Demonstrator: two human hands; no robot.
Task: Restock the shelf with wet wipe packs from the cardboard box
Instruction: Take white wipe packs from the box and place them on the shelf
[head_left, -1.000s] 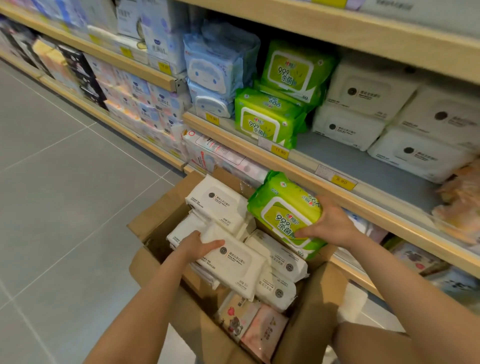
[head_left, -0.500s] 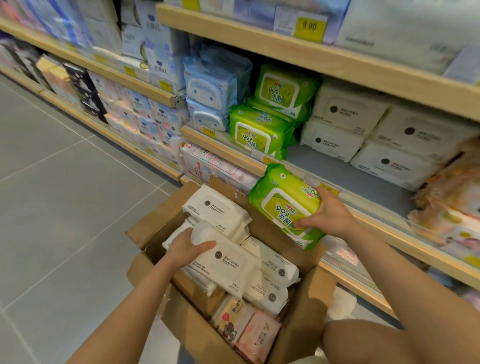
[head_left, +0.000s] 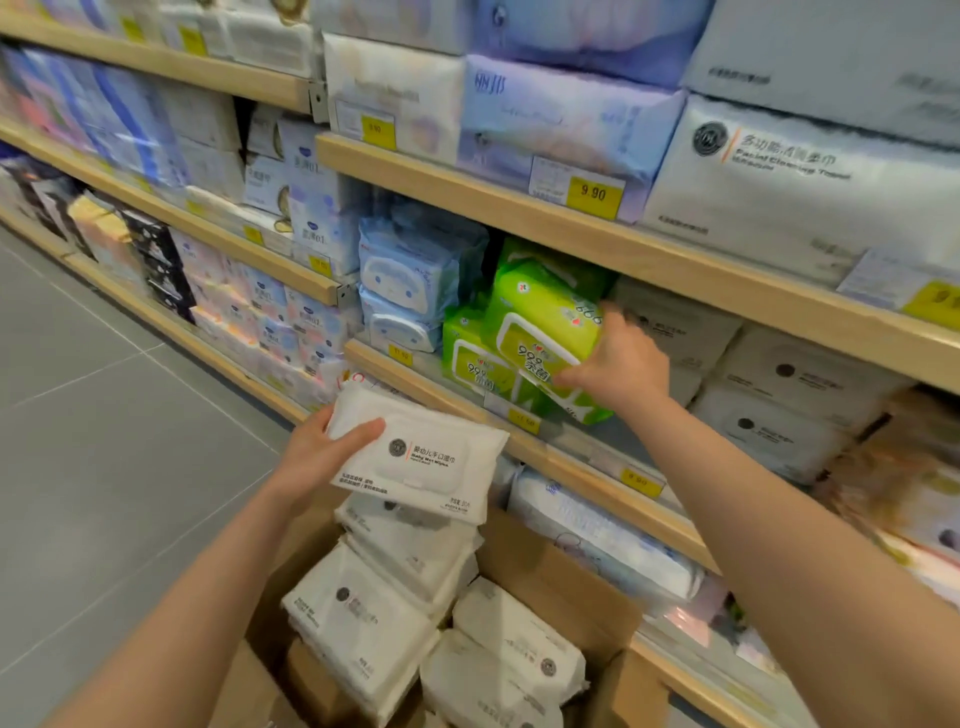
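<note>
right hand (head_left: 621, 364) grip pinches green pack (head_left: 545, 332) at shelf (head_left: 566, 457); left hand (head_left: 317, 457) grip pinches white pack (head_left: 421, 457).

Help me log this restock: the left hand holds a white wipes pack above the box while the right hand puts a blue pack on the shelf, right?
Not quite. In the head view the right hand is putting a green pack on the shelf, not a blue one. The rest holds.

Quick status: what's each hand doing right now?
Left hand: grips a white pack above the box.
Right hand: holds a green pack at the shelf.
</note>
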